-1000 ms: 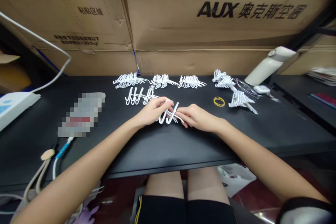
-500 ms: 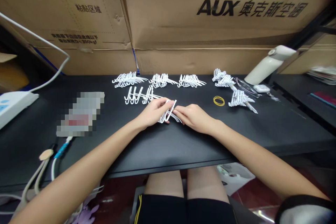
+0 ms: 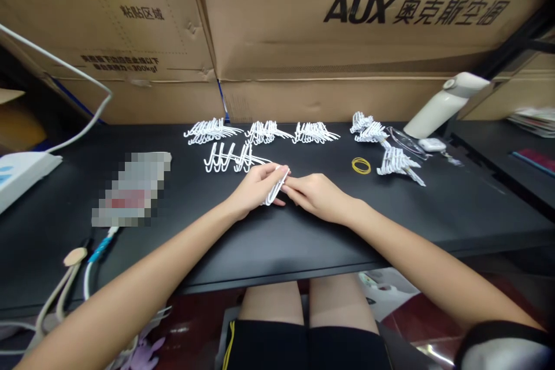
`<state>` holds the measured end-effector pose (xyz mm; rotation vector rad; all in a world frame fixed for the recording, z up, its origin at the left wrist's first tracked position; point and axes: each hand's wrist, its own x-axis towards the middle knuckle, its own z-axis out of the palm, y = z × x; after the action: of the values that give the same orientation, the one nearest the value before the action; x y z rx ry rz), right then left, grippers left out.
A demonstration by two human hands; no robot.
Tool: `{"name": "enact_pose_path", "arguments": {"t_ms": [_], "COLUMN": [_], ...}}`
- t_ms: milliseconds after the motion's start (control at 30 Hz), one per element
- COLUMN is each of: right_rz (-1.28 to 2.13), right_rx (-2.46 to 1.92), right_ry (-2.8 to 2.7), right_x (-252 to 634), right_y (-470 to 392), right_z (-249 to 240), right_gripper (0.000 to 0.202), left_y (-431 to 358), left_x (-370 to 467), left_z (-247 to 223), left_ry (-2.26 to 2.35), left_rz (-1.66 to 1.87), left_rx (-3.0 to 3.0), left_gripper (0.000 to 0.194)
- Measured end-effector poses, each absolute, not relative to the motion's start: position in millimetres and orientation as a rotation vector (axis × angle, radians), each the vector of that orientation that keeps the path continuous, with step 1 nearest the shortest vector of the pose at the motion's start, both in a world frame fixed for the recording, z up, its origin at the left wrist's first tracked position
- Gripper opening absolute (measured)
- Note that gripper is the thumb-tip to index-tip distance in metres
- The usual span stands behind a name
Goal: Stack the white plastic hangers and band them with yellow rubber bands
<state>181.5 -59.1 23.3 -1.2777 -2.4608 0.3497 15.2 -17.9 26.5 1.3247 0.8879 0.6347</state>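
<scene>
My left hand (image 3: 259, 188) is closed around a small bunch of white hooks (image 3: 274, 189), their curved ends pointing down toward me. At the bunch's right side, my right hand (image 3: 314, 193) pinches with thumb and forefinger; the straight ends there are hidden by my fingers. Just beyond my left hand lie loose white hooks (image 3: 219, 159) in a row. Behind them sit further groups of hooks (image 3: 211, 130). To the right, bundled hooks (image 3: 396, 162) lie beside yellow rubber bands (image 3: 361, 166).
A large cardboard box (image 3: 277, 17) stands along the back of the black table (image 3: 269, 248). A white bottle (image 3: 442, 107) leans at the right near a small white case (image 3: 431, 145). On the left are a blurred-out phone-shaped item (image 3: 134, 188), a cable and a power strip (image 3: 26, 176).
The hooks in my left hand have drawn closer together and turned slightly. My right fingers have moved a little left, covering the straight ends that showed before.
</scene>
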Motion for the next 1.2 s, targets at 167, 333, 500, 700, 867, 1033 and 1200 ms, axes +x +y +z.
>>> {"name": "enact_pose_path", "arguments": {"t_ms": [167, 333, 500, 700, 867, 1033, 1200], "right_rz": [0.547, 0.753, 0.85, 0.869, 0.904, 0.955, 0.772], "right_rx": [-1.163, -1.126, -1.123, -1.258, -1.325, -1.35, -1.347], "right_ry": [-2.394, -2.303, -2.183, -1.639, -1.503, -1.653, -1.944], "right_x": [182.1, 179.3, 176.6, 179.9, 183.6, 168.0, 143.7], "right_y": [-58.5, -59.0, -60.8, -44.9, -15.6, 13.0, 38.8], "right_z": [23.6, 25.3, 25.7, 10.2, 1.1, 5.0, 8.8], "right_gripper": [0.026, 0.031, 0.036, 0.041, 0.034, 0.029, 0.026], "left_y": [-16.6, -16.6, -11.5, 0.4, 5.8, 4.6, 2.0], "left_x": [12.7, 11.4, 9.3, -2.3, -9.2, -15.9, -22.7], "left_z": [26.7, 27.1, 25.8, 29.2, 33.8, 34.7, 34.2], "left_ry": [0.832, 0.78, 0.764, 0.839, 0.824, 0.653, 0.507], "left_rz": [0.591, 0.516, 0.52, 0.642, 0.64, 0.335, 0.022], "left_rx": [1.342, 1.396, 1.414, 1.298, 1.255, 1.341, 1.354], "left_gripper": [0.039, 0.039, 0.038, 0.036, 0.036, 0.039, 0.038]}}
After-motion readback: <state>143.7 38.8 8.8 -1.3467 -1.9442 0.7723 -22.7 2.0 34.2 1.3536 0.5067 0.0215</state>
